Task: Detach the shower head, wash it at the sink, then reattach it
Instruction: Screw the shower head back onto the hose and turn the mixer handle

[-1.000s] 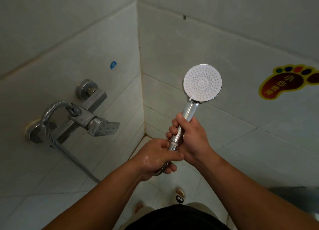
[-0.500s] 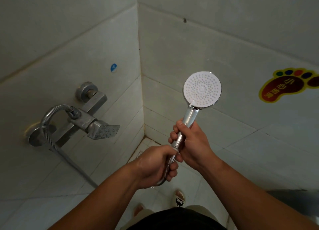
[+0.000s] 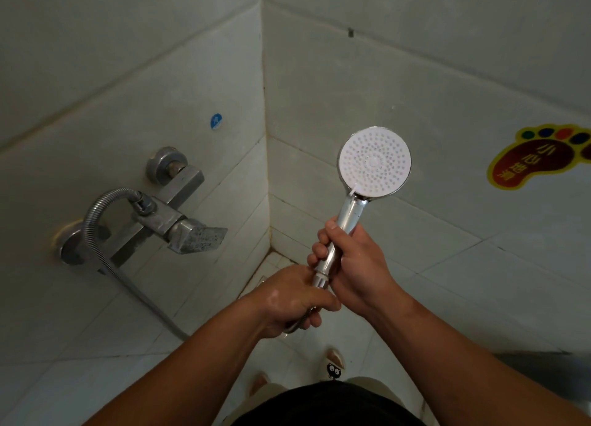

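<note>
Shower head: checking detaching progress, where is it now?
Head view, right of centre: the shower head stands upright in the right hand, before the corner's right wall, with the left hand gripping the hose just below.

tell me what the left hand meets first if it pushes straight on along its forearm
Most likely the right hand, gripping the shower head just beyond the left hand; depth is unclear.

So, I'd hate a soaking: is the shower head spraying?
Off: no water leaves the shower head, gripped by the right hand.
</note>
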The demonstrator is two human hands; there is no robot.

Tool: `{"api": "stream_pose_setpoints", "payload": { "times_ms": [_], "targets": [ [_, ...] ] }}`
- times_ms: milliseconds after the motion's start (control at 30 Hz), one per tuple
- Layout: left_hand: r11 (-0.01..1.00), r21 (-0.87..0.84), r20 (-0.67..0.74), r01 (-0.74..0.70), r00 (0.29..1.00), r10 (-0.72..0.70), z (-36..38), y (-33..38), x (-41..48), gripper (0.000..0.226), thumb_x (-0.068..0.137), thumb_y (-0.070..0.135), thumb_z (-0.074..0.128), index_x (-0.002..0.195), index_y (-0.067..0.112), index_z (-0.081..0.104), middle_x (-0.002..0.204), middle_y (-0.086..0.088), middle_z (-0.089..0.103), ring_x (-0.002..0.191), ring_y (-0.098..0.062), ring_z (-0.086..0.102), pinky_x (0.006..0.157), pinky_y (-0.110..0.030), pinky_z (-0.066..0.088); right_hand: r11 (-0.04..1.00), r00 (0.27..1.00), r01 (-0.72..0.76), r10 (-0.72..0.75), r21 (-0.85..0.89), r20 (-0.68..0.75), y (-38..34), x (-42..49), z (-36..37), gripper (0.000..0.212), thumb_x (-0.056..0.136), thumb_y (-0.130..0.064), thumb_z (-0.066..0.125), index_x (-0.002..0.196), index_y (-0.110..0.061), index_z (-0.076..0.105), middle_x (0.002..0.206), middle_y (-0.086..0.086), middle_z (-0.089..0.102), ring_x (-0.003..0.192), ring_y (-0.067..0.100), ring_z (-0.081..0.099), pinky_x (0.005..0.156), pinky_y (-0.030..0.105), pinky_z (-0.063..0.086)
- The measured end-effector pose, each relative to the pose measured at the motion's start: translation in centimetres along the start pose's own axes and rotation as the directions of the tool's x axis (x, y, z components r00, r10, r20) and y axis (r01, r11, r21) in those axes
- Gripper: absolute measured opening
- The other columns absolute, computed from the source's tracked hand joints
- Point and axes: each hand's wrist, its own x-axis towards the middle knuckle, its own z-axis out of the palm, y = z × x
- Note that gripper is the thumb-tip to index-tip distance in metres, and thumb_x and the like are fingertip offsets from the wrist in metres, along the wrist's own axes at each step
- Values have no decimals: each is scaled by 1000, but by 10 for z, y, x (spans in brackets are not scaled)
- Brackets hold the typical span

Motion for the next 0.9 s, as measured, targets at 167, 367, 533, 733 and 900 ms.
{"api": "stream_pose_setpoints", "payload": {
  "times_ms": [167,367,533,733,900],
  "targets": [
    [996,-83,158,29,987,-15,6,4,-6,16,92,7,57,77,9,62,63,-7,63,49,-21,62,50,-29,47,999,999,30,-29,-29,29,1,-1,0,9,103,-8,50,99,-13,44,72,6,49,57,16,47,57,32,47],
    [880,469,-359,-72,895,265,19,-9,4,32,95,32,58,65,21,55,62,-1,60,56,-19,57,51,-29,43,972,986,101,-126,-213,-109,6,4,7,10,101,-7,54,100,-12,45,69,3,53,56,15,51,57,33,48],
    [973,152,-191,-173,961,201,16,-5,-3,16,92,26,52,81,17,58,70,-5,59,63,-17,53,61,-31,41,987,988,74,-91,-140,-121,-4,6,2,10,102,-9,53,102,-14,44,71,4,50,55,14,50,57,33,43],
    [965,-257,197,-44,976,97,-15,-13,-7,27,100,21,52,110,0,66,93,-20,72,88,-33,71,79,-38,51,1000,998,-23,22,-16,-56,-6,-3,-5,9,102,-14,54,101,-15,45,71,3,50,57,16,49,57,32,47],
    [993,-8,71,-115,991,115,-13,-4,-12,18,101,16,58,108,3,68,99,-15,78,89,-25,76,81,-34,57,993,993,50,-61,-108,-99,-4,-3,-4,7,103,-13,53,105,-14,47,72,3,51,58,14,52,60,33,48]
  ]
}}
